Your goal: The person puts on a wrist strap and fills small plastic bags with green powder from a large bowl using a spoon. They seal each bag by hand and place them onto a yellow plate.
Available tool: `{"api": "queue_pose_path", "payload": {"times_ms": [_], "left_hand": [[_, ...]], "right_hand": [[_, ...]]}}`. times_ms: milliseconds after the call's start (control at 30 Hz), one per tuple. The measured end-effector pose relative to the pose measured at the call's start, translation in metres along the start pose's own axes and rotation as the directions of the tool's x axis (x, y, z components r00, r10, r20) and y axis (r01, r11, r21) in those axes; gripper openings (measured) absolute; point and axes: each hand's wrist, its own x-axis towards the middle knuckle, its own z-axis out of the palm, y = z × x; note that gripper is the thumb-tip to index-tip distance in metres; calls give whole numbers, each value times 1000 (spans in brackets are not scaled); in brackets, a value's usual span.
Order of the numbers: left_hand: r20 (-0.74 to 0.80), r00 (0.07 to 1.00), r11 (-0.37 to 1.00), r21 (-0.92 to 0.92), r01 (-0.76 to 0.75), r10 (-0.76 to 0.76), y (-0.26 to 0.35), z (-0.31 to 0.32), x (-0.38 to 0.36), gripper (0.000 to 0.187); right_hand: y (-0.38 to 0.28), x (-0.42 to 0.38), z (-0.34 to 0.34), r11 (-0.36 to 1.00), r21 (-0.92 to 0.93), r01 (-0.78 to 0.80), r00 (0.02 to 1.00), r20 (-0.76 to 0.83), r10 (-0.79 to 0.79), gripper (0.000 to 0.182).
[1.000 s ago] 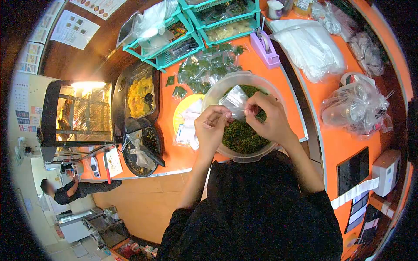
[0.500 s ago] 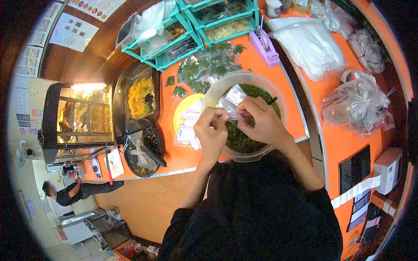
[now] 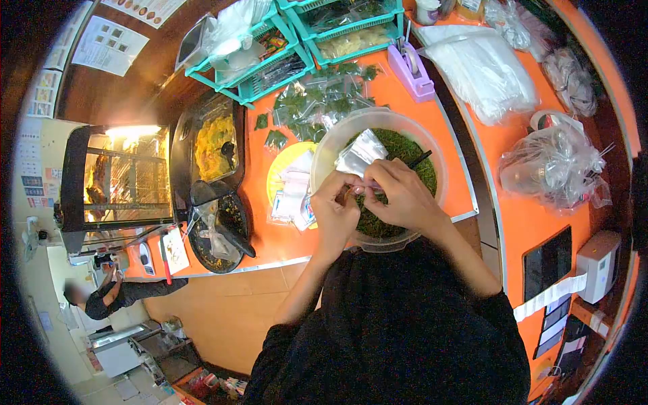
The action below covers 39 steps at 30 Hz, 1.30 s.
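Observation:
Both hands meet over a clear round tub [image 3: 442, 158] of chopped green herbs [image 3: 405, 145]. My left hand [image 3: 337, 206] and my right hand [image 3: 401, 192] pinch a small clear plastic bag between their fingertips, which nearly touch; the bag is mostly hidden by the fingers. A stack of clear bags [image 3: 361, 152] lies in the tub just beyond the hands. The black handle [image 3: 420, 159] of a utensil sticks up from the herbs, right of my right hand. Filled green packets [image 3: 317, 101] are spread behind the tub. Left of it, a yellow plate [image 3: 275, 177] holds small packets [image 3: 295, 185].
Teal baskets [image 3: 337, 40] stand at the back, beside a purple tape dispenser [image 3: 412, 71]. Black trays [image 3: 219, 233] and a lit glass cabinet [image 3: 125, 175] are on the left. A bagged bundle [image 3: 553, 162] lies right. A person [image 3: 108, 297] stands at far left.
My hands have come closer together, my left hand shifting right, and the small bag between them is more hidden. The view has shifted slightly.

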Motion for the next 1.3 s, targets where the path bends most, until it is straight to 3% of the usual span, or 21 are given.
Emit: {"api": "queue_pose_path", "payload": {"times_ms": [200, 267, 333, 533, 633, 833, 1033, 1300], "left_hand": [[58, 998, 999, 22, 24, -25, -2, -3, 8, 15], [75, 996, 999, 41, 36, -39, 1, -9, 13, 14], [142, 983, 990, -54, 129, -120, 3, -17, 20, 10], [110, 994, 984, -174, 43, -23, 6, -19, 22, 10], [50, 997, 956, -286, 65, -53, 12, -17, 19, 9], [-2, 1000, 984, -180, 13, -13, 11, -13, 12, 6], [-11, 994, 942, -318, 104, -113, 15, -13, 8, 7], [-16, 995, 972, -216, 95, -101, 9, -8, 2, 12]], "right_hand": [[8, -1, -2, 998, -17, -57, 998, 40, 58, 18], [10, 3, -9, 979, 190, -70, 998, 17, 68, 18], [9, 8, -24, 983, 174, -64, 998, 39, 59, 19], [3, 12, -31, 993, 118, -30, 999, 37, 26, 19], [1, 14, -27, 991, 136, -19, 1000, 22, 16, 18], [-5, 17, -17, 991, 124, 41, 999, 5, -42, 18], [-2, 14, -13, 995, 99, 22, 1000, -9, -21, 19], [-8, 8, -1, 996, -16, 91, 996, 7, -91, 21]]}}
